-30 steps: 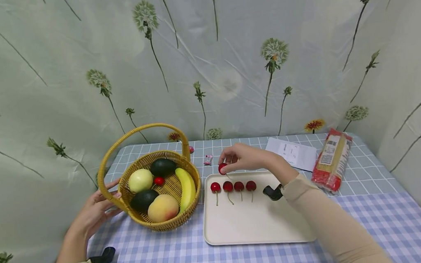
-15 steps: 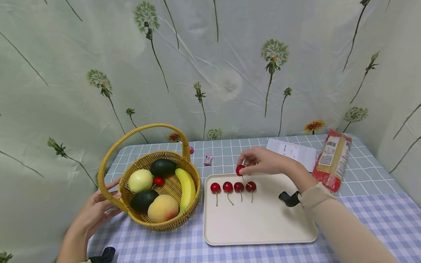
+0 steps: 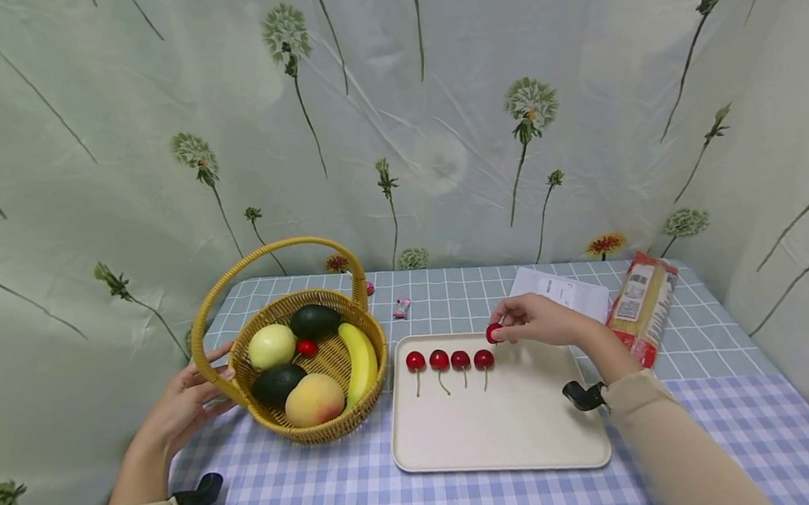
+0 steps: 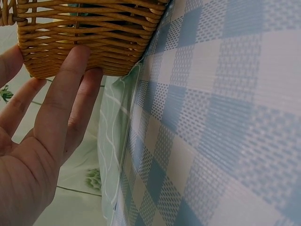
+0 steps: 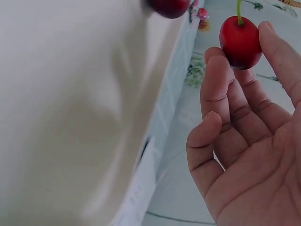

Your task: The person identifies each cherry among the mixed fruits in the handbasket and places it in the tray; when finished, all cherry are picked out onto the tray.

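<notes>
Thumb and fingertips of my right hand (image 3: 540, 321) pinch a red cherry (image 5: 240, 43) above the tray's far edge; its green stem points up in the right wrist view. Below and to the left, several cherries (image 3: 483, 360) lie in a row on the cream tray (image 3: 491, 444), stems toward me. My left hand (image 3: 190, 402) is at the left side of a yellow wicker basket (image 3: 340, 428). In the left wrist view its fingers are loosely extended and touch the woven wall. Inside the basket are a banana (image 3: 360, 364), a peach (image 3: 314, 400) and other fruit.
Behind the tray's right part lies a white paper packet (image 3: 565, 295), with a red-and-clear bag (image 3: 642, 305) beside it. A small pink wrapped candy (image 3: 401, 309) lies between basket and tray. A flower-printed curtain (image 3: 437, 123) rises behind the table.
My right hand has carried the cherry rightward along the tray's far side, from behind the row to just past its right end. My left hand has stayed at the basket.
</notes>
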### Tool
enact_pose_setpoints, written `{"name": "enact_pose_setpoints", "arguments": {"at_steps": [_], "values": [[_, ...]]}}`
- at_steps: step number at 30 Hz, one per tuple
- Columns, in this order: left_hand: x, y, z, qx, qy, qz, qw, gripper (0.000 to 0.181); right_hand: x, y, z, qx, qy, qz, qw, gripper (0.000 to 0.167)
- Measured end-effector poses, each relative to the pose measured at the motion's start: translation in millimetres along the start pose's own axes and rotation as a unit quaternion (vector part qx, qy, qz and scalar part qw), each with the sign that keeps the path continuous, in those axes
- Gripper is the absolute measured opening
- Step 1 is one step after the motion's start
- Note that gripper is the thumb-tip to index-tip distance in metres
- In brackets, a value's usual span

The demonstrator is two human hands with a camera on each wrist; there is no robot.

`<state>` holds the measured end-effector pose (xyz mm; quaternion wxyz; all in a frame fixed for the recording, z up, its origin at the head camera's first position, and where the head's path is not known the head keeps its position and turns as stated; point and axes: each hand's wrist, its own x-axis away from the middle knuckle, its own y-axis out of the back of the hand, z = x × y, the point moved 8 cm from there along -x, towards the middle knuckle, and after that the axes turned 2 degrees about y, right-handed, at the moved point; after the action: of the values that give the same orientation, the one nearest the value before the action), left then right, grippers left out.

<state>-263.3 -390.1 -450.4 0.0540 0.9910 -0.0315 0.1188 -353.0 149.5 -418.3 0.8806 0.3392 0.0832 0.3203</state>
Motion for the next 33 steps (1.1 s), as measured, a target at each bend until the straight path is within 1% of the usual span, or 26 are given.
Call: {"name": "enact_pose_setpoints", "arguments": {"at_steps": [7, 14, 17, 20, 24, 27, 33], "values": [[1.2, -0.8, -1.3, 0.008, -0.002, 0.0, 1.0, 0.064, 7.1, -3, -19, -0.013, -0.022, -0.002, 0.9997, 0.026], [1.1, -1.1, -1.4, 0.01, 0.001, -0.001, 0.9999, 0.065, 10.4, -10, -29, -0.025, -0.021, 0.01, 0.9994, 0.024], [1.1, -1.5, -1.2, 0.008, 0.003, -0.002, 1.0, 0.065, 11.4, -13, -34, -0.026, -0.034, 0.008, 0.999, 0.025], [1.3, -1.7, -1.4, 0.007, 0.002, -0.001, 1.0, 0.064, 12.1, -17, -39, -0.027, -0.057, 0.008, 0.998, 0.028], [1.7, -2.8, -2.4, 0.009, -0.006, 0.009, 0.9999, 0.064, 12.9, -21, -44, -0.024, -0.079, 0.013, 0.9965, 0.029], [1.9, -3.2, -2.9, 0.011, -0.01, 0.015, 0.9998, 0.064, 13.3, -22, -43, -0.024, -0.078, 0.017, 0.9965, 0.028], [1.6, -2.5, -3.0, 0.016, -0.011, 0.015, 0.9997, 0.062, 12.9, -23, -43, -0.03, -0.06, 0.03, 0.9973, 0.025]]}}
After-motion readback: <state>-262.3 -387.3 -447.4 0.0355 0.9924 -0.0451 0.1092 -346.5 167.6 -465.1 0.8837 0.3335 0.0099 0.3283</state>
